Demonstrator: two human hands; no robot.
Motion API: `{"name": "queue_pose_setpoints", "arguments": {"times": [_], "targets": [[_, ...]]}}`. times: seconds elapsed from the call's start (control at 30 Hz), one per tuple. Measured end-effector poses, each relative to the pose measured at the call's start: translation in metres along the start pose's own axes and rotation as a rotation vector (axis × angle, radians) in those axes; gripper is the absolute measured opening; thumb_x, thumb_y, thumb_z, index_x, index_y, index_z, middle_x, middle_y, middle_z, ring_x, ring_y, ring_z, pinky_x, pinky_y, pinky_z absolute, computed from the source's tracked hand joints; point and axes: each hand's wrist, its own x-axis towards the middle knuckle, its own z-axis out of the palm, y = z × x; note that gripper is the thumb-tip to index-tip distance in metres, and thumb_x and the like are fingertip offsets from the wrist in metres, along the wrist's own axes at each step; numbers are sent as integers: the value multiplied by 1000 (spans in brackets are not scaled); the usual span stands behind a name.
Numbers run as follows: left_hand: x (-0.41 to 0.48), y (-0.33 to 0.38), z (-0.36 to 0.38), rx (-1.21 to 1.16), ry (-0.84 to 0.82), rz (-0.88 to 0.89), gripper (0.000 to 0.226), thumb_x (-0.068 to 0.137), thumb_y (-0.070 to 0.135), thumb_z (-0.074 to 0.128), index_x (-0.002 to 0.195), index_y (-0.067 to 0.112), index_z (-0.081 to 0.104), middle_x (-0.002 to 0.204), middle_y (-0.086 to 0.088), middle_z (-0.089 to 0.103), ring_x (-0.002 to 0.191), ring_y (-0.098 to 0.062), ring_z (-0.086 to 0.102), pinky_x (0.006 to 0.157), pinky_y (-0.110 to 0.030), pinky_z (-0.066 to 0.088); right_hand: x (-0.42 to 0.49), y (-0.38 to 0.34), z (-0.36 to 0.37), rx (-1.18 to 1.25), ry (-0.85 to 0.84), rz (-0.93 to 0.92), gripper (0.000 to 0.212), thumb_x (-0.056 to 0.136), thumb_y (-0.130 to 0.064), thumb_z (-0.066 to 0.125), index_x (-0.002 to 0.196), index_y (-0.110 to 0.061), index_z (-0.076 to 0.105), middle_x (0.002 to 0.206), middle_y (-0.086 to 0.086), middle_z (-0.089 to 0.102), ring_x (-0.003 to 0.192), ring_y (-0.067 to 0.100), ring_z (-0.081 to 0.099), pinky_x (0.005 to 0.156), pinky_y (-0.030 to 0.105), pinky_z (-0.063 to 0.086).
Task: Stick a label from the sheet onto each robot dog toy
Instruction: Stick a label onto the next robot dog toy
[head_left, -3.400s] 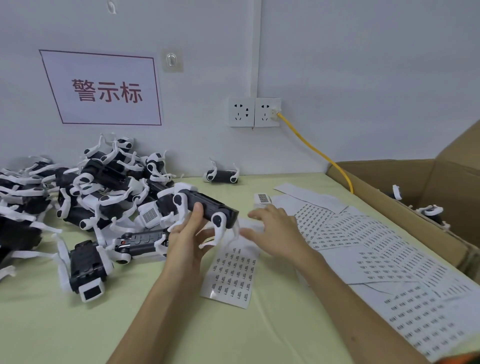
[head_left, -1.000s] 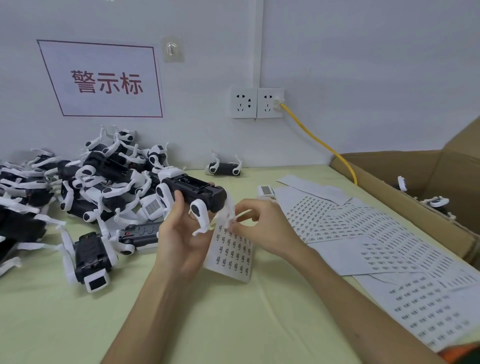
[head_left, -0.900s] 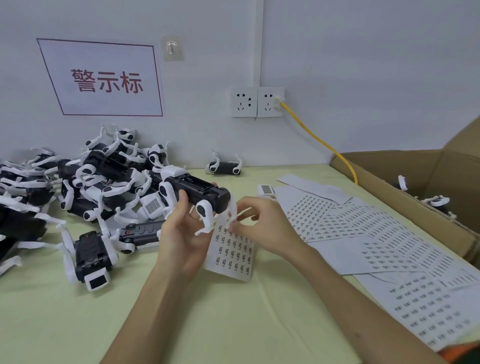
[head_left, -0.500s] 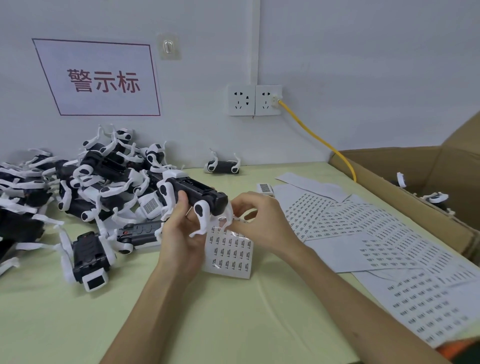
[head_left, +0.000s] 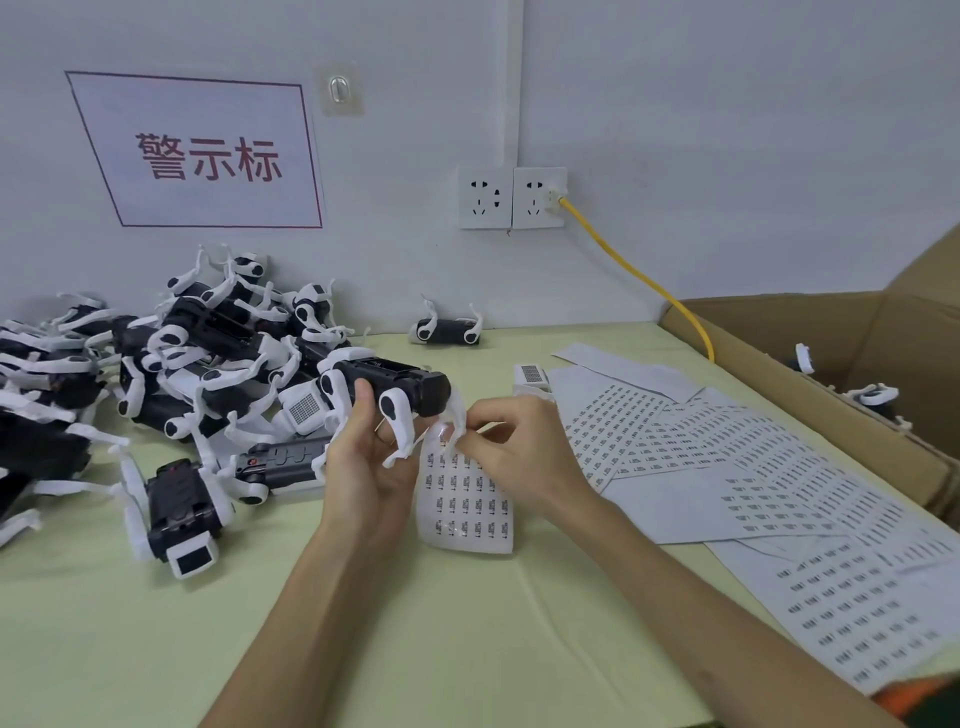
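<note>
Since about a second ago you are lifting the small label sheet by its top edge, so it is now curling up off the table toward the toy instead of lying flat. Your left hand is holding the robot dog toy from below, thumb curled up onto its black side. Your right hand is pinching closed at the sheet's top edge, just under the toy's near white leg; whether a peeled label is already between the fingertips is too small to tell.

Key relation: the toy is sitting directly above and just left of the pinch, its long axis running left-right and tilting slightly down to the right, rear end nearest the right hand. So the right hand is the one placed to carry a label up onto the body.

Materials: the toy is hard glossy plastic, a boxy black body with thin, curved white legs. The sheet is thin, bendy, glossy backing printed with rows of tiny labels. More toys are piled at left, larger label sheets are spread flat at right, and a cardboard box is standing at far right.
</note>
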Motion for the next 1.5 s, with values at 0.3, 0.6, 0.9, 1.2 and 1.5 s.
{"name": "queue_pose_setpoints", "arguments": {"times": [0.3, 0.6, 0.9, 1.2, 1.5], "targets": [[-2, 0, 1, 1, -61, -55, 53, 102, 51, 50, 79, 17, 84, 81, -7, 78, 74, -20, 77, 65, -30, 61, 1, 0, -3, 122, -23, 73, 54, 80, 3, 70, 46, -38, 62, 52, -19, 59, 51, -2, 57, 55, 7, 39], [-1, 0, -2, 22, -97, -83, 50, 92, 56, 56, 84, 16, 84, 78, -6, 77, 78, -21, 78, 65, -33, 61, 4, -1, -6, 124, -32, 177, 37, 80, 1, 72, 58, -28, 70, 63, -14, 65, 69, 16, 67, 71, 44, 58], [-2, 0, -2, 26, -114, -85, 47, 89, 55, 59, 82, 15, 83, 74, -7, 75, 83, -24, 78, 67, -36, 62, 6, -3, -10, 181, -60, 234, 18, 81, 4, 73, 74, -12, 72, 79, 0, 69, 76, 23, 66, 79, 42, 58], [-1, 1, -1, 45, -77, -103, 48, 88, 56, 60, 92, 14, 83, 92, -14, 76, 90, -32, 76, 78, -41, 63, 7, -2, -18, 263, -162, 315, 13, 85, 2, 69, 78, -8, 74, 75, 3, 69, 76, 17, 69, 79, 34, 58], [-3, 2, 1, 25, -70, -107, 47, 90, 53, 59, 99, 13, 81, 102, -18, 75, 95, -34, 74, 78, -42, 62, 7, -1, -21, 254, -199, 333, 13, 86, 0, 68, 81, -9, 76, 78, 4, 72, 78, 15, 69, 92, 47, 57]]}}
